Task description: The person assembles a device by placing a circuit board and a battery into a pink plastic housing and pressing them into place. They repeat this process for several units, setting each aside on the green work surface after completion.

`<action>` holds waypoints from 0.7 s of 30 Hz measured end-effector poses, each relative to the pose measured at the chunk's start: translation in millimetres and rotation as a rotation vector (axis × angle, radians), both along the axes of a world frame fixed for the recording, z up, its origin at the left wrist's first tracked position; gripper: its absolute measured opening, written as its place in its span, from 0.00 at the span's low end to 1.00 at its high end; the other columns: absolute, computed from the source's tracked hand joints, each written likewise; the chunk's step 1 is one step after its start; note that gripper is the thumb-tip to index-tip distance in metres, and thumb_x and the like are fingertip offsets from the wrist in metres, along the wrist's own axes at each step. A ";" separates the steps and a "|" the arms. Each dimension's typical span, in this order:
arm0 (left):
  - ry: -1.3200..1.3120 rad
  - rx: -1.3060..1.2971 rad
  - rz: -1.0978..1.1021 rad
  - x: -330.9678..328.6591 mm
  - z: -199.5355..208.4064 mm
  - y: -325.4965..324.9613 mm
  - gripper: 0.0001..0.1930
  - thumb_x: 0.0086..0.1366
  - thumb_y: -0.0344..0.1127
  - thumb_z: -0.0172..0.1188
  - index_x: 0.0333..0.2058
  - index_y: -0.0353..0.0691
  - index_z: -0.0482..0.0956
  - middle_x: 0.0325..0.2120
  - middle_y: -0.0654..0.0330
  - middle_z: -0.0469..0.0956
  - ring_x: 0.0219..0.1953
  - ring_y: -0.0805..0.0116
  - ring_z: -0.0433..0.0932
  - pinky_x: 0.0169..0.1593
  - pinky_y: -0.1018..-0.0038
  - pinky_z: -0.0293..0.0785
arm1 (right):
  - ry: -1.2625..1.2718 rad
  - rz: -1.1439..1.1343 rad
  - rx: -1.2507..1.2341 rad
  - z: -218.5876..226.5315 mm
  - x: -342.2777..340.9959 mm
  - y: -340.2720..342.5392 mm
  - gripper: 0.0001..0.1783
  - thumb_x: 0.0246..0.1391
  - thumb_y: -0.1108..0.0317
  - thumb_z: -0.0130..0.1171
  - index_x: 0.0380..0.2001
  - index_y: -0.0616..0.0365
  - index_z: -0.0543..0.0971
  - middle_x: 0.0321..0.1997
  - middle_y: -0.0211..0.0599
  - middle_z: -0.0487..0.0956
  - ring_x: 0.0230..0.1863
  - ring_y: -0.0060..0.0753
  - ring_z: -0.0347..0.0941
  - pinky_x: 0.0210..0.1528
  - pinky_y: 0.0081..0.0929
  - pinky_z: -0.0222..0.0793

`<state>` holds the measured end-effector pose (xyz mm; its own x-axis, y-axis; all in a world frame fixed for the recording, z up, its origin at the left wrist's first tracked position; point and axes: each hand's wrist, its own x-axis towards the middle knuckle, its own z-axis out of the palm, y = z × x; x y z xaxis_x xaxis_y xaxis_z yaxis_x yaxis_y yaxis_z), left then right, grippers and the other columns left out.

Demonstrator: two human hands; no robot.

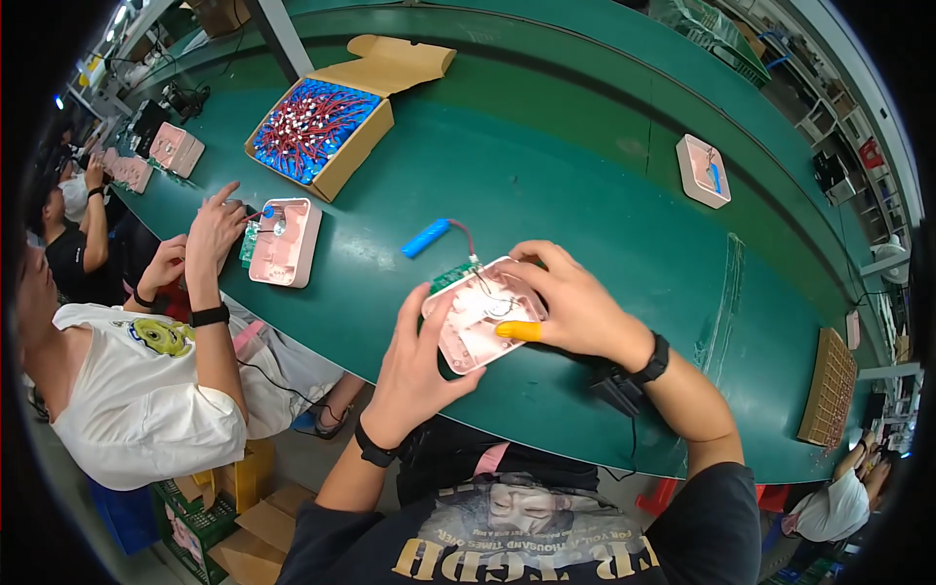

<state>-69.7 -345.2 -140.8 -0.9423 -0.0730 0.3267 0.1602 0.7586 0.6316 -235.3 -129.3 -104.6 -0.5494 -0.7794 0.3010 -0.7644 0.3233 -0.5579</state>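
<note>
Between my two hands is a pink plastic housing (pixel 466 343), its open inside facing up and tilted toward me. My left hand (pixel 409 369) grips its left side, fingers along the rim. My right hand (pixel 575 310) holds the right side, with a yellow cover on the thumb that presses at the inside. A green circuit board (pixel 451 277) sits at the housing's far left edge. From it a dark red wire runs to a blue cylindrical battery (pixel 426 238) lying on the green table. Thin wires and a round part show inside the housing, partly hidden by my fingers.
An open cardboard box (pixel 356 146) full of blue batteries with red wires stands far left. A co-worker at left handles another pink housing (pixel 310 244). A further pink housing (pixel 704 172) lies far right. A black device (pixel 616 392) rests by my right forearm, a divided brown tray (pixel 828 388) at right.
</note>
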 end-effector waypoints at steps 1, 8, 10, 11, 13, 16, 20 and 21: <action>0.007 0.010 -0.044 -0.6 -2.9 4.5 0.56 0.49 0.38 0.84 0.74 0.40 0.61 0.70 0.37 0.60 0.67 0.32 0.70 0.67 0.50 0.73 | -0.007 -0.013 0.014 -5.8 3.7 -2.0 0.25 0.56 0.60 0.76 0.55 0.56 0.83 0.56 0.42 0.81 0.57 0.48 0.79 0.62 0.39 0.75; -0.046 0.013 -0.169 7.7 6.7 5.9 0.57 0.49 0.42 0.84 0.75 0.40 0.61 0.71 0.37 0.60 0.67 0.31 0.70 0.66 0.50 0.73 | -0.258 0.071 -0.009 -11.3 8.5 16.1 0.15 0.64 0.67 0.70 0.50 0.60 0.83 0.56 0.42 0.81 0.56 0.40 0.80 0.62 0.34 0.74; -0.111 -0.005 -0.187 7.2 11.2 1.7 0.57 0.50 0.44 0.84 0.75 0.40 0.61 0.70 0.37 0.62 0.67 0.33 0.69 0.66 0.52 0.73 | -0.652 0.099 -0.115 -16.2 8.2 20.4 0.09 0.68 0.69 0.67 0.47 0.61 0.82 0.56 0.42 0.81 0.55 0.36 0.80 0.62 0.32 0.74; -0.112 0.000 -0.189 5.3 9.1 0.0 0.57 0.50 0.44 0.84 0.75 0.40 0.61 0.70 0.37 0.62 0.67 0.33 0.69 0.66 0.52 0.73 | -0.654 0.095 -0.111 -19.5 8.8 21.7 0.09 0.68 0.69 0.67 0.47 0.61 0.82 0.56 0.42 0.81 0.55 0.36 0.80 0.62 0.32 0.74; -0.129 0.102 -0.105 -1.4 3.6 -5.3 0.50 0.54 0.44 0.81 0.73 0.37 0.66 0.65 0.39 0.71 0.64 0.36 0.74 0.64 0.53 0.75 | -0.744 0.095 -0.166 -24.7 10.1 22.0 0.07 0.70 0.70 0.65 0.46 0.61 0.82 0.55 0.41 0.82 0.56 0.34 0.79 0.62 0.32 0.74; -0.178 0.210 -0.077 -22.6 -2.9 -12.5 0.42 0.60 0.39 0.77 0.70 0.35 0.70 0.58 0.44 0.78 0.58 0.44 0.79 0.61 0.57 0.77 | -0.779 0.101 -0.189 -25.2 18.4 23.9 0.06 0.71 0.71 0.63 0.45 0.62 0.82 0.55 0.40 0.82 0.56 0.34 0.79 0.62 0.32 0.74; -0.284 0.424 -0.112 -37.7 -1.5 -15.3 0.29 0.67 0.28 0.70 0.65 0.32 0.75 0.48 0.54 0.85 0.48 0.62 0.84 0.54 0.67 0.80 | -0.688 0.061 -0.189 -22.5 19.8 28.2 0.05 0.70 0.73 0.63 0.45 0.61 0.83 0.53 0.40 0.83 0.55 0.36 0.80 0.61 0.33 0.76; -0.314 0.540 -0.085 -38.2 1.3 -12.9 0.25 0.68 0.26 0.68 0.63 0.31 0.77 0.45 0.58 0.85 0.45 0.67 0.84 0.52 0.71 0.80 | -0.625 0.035 -0.170 -20.5 17.5 30.3 0.05 0.70 0.74 0.63 0.46 0.61 0.83 0.53 0.41 0.83 0.55 0.37 0.81 0.60 0.33 0.76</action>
<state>-107.9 -358.1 -139.5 -0.9971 -0.0708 -0.0285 -0.0493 0.3121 0.9488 -217.9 -99.0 -125.1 -0.6363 -0.7696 0.0535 -0.2870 0.1718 -0.9424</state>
